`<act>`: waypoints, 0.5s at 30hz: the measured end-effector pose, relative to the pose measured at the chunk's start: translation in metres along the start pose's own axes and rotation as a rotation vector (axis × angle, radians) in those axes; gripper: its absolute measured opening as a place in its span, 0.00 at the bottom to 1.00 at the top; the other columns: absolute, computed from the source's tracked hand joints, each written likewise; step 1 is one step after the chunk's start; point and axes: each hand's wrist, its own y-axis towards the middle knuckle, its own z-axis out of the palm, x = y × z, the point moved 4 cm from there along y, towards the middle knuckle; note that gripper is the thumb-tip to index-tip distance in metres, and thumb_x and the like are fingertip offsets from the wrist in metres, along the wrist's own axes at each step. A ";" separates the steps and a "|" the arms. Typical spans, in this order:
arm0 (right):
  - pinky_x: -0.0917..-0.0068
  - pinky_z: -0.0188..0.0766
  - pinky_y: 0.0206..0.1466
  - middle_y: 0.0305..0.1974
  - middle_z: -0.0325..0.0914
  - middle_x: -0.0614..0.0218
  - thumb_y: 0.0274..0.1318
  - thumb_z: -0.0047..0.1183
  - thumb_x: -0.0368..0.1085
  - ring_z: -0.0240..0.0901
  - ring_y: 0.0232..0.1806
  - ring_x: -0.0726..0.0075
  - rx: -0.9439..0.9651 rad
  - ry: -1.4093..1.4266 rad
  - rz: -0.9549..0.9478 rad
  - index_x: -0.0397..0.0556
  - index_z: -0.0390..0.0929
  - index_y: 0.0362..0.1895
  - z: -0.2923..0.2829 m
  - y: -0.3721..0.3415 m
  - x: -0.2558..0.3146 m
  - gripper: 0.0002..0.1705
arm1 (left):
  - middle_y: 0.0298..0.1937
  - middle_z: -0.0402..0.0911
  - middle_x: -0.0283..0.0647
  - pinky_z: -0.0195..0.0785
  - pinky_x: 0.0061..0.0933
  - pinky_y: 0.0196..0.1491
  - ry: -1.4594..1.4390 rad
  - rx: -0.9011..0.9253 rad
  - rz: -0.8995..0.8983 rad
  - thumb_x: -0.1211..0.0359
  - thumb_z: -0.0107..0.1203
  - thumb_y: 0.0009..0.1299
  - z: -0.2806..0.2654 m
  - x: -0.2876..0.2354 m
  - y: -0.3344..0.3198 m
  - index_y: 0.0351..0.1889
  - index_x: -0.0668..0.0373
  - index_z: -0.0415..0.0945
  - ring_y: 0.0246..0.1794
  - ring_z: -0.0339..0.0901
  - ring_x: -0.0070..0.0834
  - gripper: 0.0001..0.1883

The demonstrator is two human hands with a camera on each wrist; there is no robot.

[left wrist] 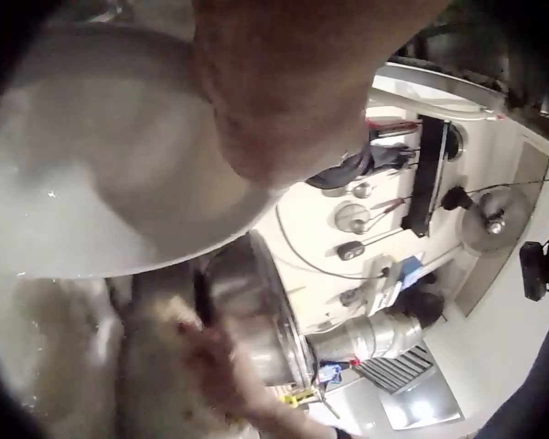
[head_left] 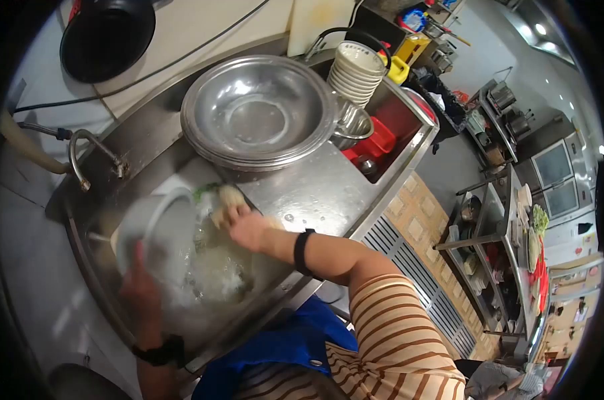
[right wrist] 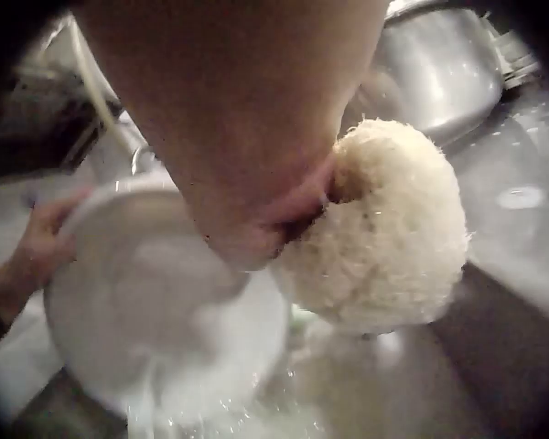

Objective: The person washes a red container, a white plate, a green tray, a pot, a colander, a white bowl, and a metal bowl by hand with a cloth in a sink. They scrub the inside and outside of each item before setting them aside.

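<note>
My left hand [head_left: 142, 288] grips the rim of a large white plate [head_left: 171, 227], its thumb lying on the near edge. Tilted over the sink, the plate is blurred in the head view. Water runs off the plate's lower edge [right wrist: 169, 366] in the right wrist view. In my right hand [head_left: 247, 229] is a pale, fibrous loofah [right wrist: 393, 242], held to the right of the plate and apart from it. Below both hands, cloudy water [head_left: 225, 270] stands in the steel sink [head_left: 89, 263], with green scraps [head_left: 207, 189] near the loofah.
Nested steel basins [head_left: 259, 120] sit on the drainboard [head_left: 309, 190] beyond my right hand. A stack of bowls [head_left: 357, 70] and a red container [head_left: 381, 137] are farther right. A curved tap [head_left: 82, 157] rises at the back left; a black pan [head_left: 107, 40] hangs above.
</note>
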 end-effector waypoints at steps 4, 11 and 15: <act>0.61 0.69 0.46 0.52 0.64 0.53 0.50 0.42 0.38 0.62 0.51 0.48 0.050 0.011 -0.162 0.48 0.74 0.43 -0.004 -0.046 0.021 0.17 | 0.17 0.63 0.40 0.60 0.34 0.22 0.156 -0.060 0.148 0.87 0.41 0.45 -0.051 -0.026 0.026 0.52 0.61 0.73 0.16 0.64 0.35 0.32; 0.65 0.70 0.37 0.50 0.64 0.61 0.46 0.46 0.41 0.63 0.49 0.53 -0.172 0.147 -0.353 0.61 0.74 0.46 0.002 -0.080 0.018 0.19 | 0.16 0.63 0.40 0.56 0.31 0.19 0.062 -0.190 0.446 0.88 0.45 0.43 -0.089 -0.087 0.072 0.47 0.68 0.74 0.14 0.61 0.32 0.28; 0.63 0.69 0.41 0.50 0.63 0.61 0.43 0.50 0.38 0.62 0.49 0.55 -0.064 0.141 -0.771 0.65 0.73 0.46 0.007 -0.098 0.017 0.20 | 0.20 0.71 0.44 0.55 0.31 0.18 0.213 -0.201 0.614 0.89 0.47 0.47 -0.106 -0.127 0.109 0.46 0.70 0.74 0.13 0.59 0.33 0.24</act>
